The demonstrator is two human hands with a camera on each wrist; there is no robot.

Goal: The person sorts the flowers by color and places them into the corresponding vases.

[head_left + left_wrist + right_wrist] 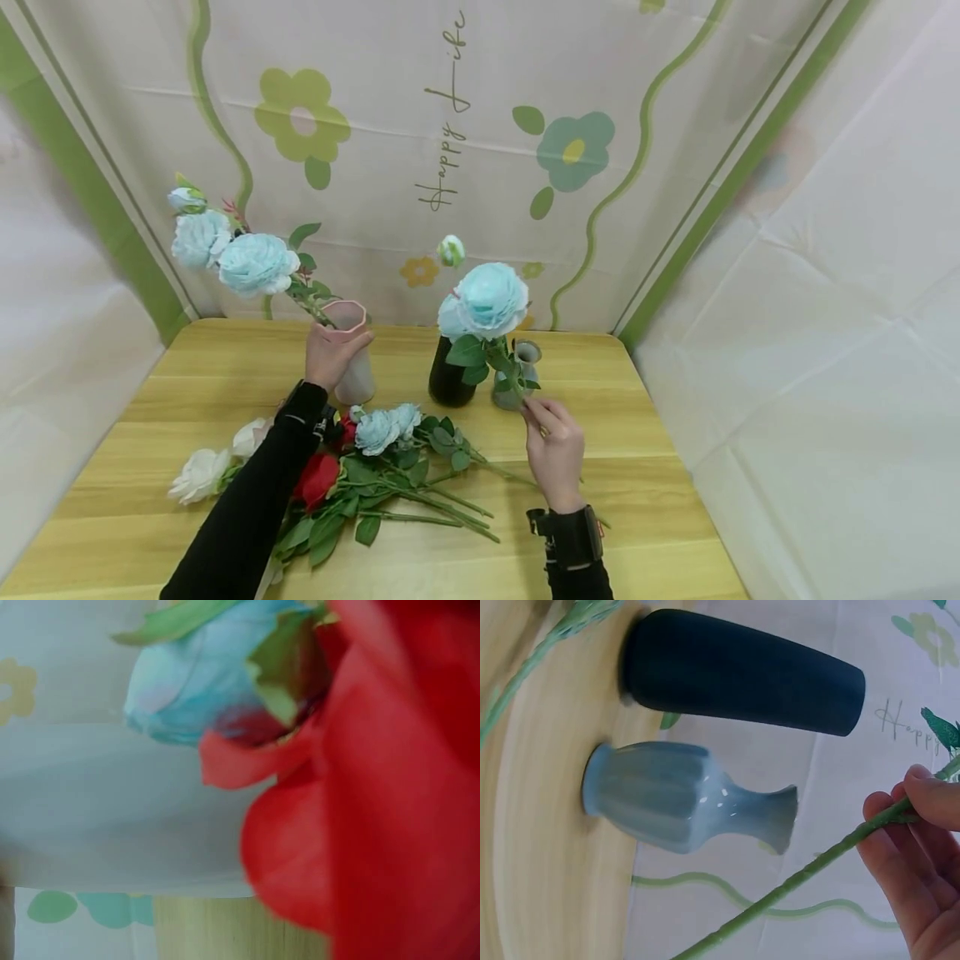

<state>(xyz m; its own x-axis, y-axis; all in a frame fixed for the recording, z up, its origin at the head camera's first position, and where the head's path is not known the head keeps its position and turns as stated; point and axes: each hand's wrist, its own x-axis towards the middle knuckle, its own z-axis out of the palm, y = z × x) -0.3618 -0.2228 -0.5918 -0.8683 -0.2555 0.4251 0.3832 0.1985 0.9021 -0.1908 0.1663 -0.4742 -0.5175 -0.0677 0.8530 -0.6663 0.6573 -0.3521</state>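
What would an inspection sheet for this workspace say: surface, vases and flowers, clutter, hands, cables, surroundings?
Surface: wood-grained table, no spill seen on the visible parts.
Vases and flowers: pale vase with pink rim, blue flowers leaning out leftward; black vase and grey-blue vase standing upright.
Clutter: loose pile in front, with red flower, white flower and pale-blue cluster.
Left hand: grips the pale vase near its rim.
Right hand: pinches a green stem bearing a large blue bloom.
Cables: nothing seen.
Surroundings: flower-print backdrop reading "Happy Life"; whitish sheeting either side.
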